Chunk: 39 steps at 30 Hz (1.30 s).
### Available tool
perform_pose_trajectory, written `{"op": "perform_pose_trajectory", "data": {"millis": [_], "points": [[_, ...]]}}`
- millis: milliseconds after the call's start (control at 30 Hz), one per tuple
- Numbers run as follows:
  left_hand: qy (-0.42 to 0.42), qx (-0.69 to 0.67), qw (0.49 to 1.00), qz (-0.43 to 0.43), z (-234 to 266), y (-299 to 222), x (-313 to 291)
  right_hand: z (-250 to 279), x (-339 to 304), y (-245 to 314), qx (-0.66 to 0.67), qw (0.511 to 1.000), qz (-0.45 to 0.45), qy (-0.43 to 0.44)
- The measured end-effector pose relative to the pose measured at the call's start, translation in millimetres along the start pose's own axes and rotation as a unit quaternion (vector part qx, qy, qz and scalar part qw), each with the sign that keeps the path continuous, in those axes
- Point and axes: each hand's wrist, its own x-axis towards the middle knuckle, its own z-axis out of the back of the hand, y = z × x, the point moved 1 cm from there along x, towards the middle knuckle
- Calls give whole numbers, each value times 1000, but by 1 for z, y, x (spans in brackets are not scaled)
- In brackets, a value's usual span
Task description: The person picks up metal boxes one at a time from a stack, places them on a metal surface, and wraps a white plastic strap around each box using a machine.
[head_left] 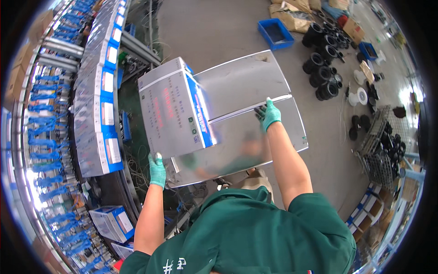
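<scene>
A large grey carton (169, 109) with blue and white edges, a pale strap and red print lies on a shiny metal tabletop (246, 141), to the left of its middle. My left hand (157, 171), in a green glove, grips the carton's near left corner, thumb on the near side; some of its fingers are hidden. Over the tabletop's right part is my right hand (270, 115), gloved the same, its dark-tipped fingers apart and holding nothing. It is by the bright seam (248, 108) between two metal sheets, apart from the carton.
A row of similar cartons (107, 114) runs along a line on the left. Blue clips (43, 141) hang beyond. Farther right are a blue bin (275, 33), black spools (319, 68) and a wire cage (381, 150). Cables (137, 160) trail between line and table.
</scene>
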Motion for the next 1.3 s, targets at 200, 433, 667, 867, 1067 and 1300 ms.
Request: {"op": "perform_pose_trajectory", "data": {"millis": [200, 433, 667, 867, 1067, 1300], "points": [[-159, 332, 863, -346, -17, -72, -38, -83, -79, -18, -64, 968, 182, 158], [119, 376, 624, -675, -31, -202, -95, -197, -226, -173, -645, 476, 522, 291], [85, 742, 508, -430, 58, -174, 15, -190, -225, -208, -693, 375, 581, 201], [-52, 695, 534, -478, 179, -141, 68, -202, -203, -139, -621, 479, 607, 131], [-180, 754, 491, -398, 288, -158, 60, -214, -191, -154, -702, 627, 336, 18], [-160, 700, 631, -294, 330, -189, 73, -223, -219, -156, -742, 574, 345, -23]]}}
